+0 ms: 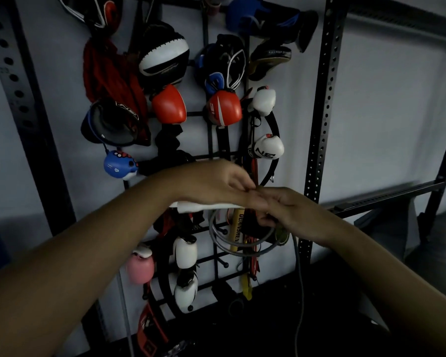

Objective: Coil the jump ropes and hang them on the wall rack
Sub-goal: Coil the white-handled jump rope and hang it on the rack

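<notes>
Grey wall fills the left of the view, crossed by a dark perforated post (pixel 13 81). Next to it a black wire rack (pixel 211 155) hangs on the wall, crowded with gear: a red cloth (pixel 106 73), a blue toy-like ball (pixel 120 164), red gloves (pixel 169 104), a pink glove (pixel 139 269) and white gloves (pixel 265 148).

Two bare forearms reach in from the lower corners and meet in front of the rack. The left hand (pixel 216 179) is held palm down, its fingers curled toward the right hand's fingertips; whether it grips anything cannot be told. A white strip (pixel 204 206) shows just under its wrist.

The right hand (pixel 281 210) is closed around a grey rope (pixel 240 243), which hangs below it in a few loose loops in front of the rack's lower pegs. One strand of the rope drops from that hand straight down toward the dark floor. Behind the loops hangs a yellow band (pixel 236 235) with dark lettering.

Further right stands another perforated upright (pixel 322 104), with a dark beam (pixel 386 199) running off to the right.
</notes>
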